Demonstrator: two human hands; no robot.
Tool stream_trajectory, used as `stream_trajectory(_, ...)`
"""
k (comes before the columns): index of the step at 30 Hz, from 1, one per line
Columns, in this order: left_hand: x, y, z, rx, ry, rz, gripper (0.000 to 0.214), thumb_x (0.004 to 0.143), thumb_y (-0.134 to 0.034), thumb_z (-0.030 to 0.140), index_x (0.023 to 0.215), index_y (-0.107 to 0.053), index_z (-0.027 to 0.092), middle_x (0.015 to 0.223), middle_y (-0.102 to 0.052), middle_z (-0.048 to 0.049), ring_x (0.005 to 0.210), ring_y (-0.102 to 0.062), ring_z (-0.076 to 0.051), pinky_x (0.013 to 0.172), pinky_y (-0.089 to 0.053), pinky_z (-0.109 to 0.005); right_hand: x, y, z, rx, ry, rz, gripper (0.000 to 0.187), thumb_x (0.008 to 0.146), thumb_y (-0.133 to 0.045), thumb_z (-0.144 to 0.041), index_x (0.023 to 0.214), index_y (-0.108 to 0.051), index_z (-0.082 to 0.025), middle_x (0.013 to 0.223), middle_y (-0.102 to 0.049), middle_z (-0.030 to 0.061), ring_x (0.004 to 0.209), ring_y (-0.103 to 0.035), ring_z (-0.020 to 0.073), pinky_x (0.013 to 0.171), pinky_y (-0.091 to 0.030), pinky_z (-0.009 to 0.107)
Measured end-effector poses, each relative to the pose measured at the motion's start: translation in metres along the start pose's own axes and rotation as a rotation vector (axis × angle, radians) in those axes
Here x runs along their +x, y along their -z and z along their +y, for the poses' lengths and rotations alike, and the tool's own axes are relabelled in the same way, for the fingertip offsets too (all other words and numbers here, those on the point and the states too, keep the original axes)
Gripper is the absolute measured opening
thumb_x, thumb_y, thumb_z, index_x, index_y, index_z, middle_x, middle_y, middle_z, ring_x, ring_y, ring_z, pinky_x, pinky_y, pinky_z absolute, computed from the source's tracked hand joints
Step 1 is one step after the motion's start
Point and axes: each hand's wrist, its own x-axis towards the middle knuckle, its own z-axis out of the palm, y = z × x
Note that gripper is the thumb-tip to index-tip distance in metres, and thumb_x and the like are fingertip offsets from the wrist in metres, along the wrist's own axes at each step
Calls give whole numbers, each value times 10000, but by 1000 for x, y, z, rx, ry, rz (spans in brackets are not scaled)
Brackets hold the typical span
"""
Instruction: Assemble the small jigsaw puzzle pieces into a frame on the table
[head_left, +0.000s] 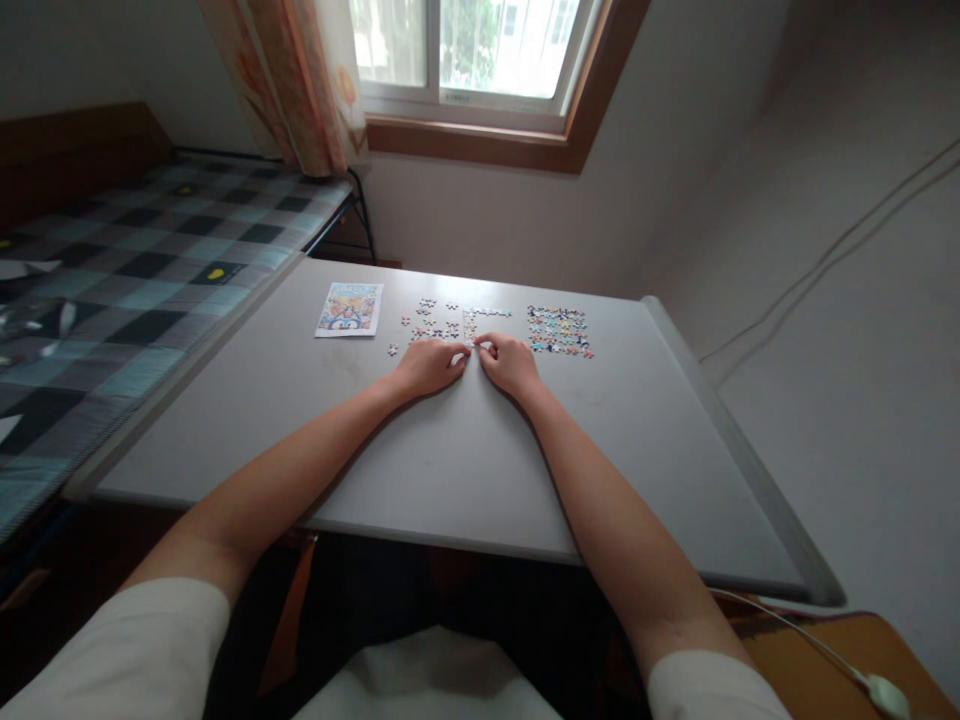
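My left hand (431,367) and my right hand (511,362) rest on the grey table, fingertips almost meeting. Both are closed in a pinch at the lower end of a joined strip of jigsaw puzzle pieces (469,326). That strip runs away from me, then turns right along a top row (491,313). The small piece at my fingertips is partly hidden by them. Loose puzzle pieces (424,316) lie scattered beyond my left hand. To the right of the strip, more pieces (559,326) are laid out in close rows, just past my right hand.
A printed picture card (349,310) lies at the table's far left. The grey table (450,450) has raised side edges. A bed with a checked cover (247,225) stands along the left. A white cable with a plug (885,695) rests on a wooden surface at lower right.
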Motion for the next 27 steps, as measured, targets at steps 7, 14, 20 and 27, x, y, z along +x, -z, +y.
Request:
stream_trajectory(7, 0, 1, 0, -6, 0, -5, 333, 877, -453, 357, 1109, -681, 288, 765, -705, -13, 728, -641, -173, 714, -454, -266, 0, 0, 0, -5, 2, -5, 280, 848, -485, -285, 1038, -687, -246, 795, -664, 21, 760, -575, 169, 734, -388, 270)
stream_trajectory(14, 0, 2, 2, -6, 11, -21, 336, 875, -455, 351, 1115, -680, 279, 775, -706, -14, 740, -637, -169, 725, -451, -261, 0, -1, 1, -2, 5, 4, 284, 847, -475, -287, 1034, -686, -253, 799, -661, 21, 751, -569, 169, 738, -383, 277)
stream_trajectory(20, 0, 3, 2, -2, 15, -17, 341, 876, -453, 353, 1123, -677, 280, 780, -706, -15, 740, -637, -171, 714, -448, -259, 0, -1, 1, 4, 1, 3, 283, 844, -480, -281, 1033, -689, -250, 799, -664, 20, 755, -574, 169, 738, -387, 277)
stream_trajectory(27, -1, 3, 2, -20, 14, -15, 335, 876, -454, 359, 1110, -681, 282, 770, -703, -17, 733, -636, -173, 724, -449, -268, 0, -1, 1, 4, -6, -1, 279, 841, -487, -277, 1034, -688, -258, 807, -665, 18, 762, -575, 170, 746, -390, 279)
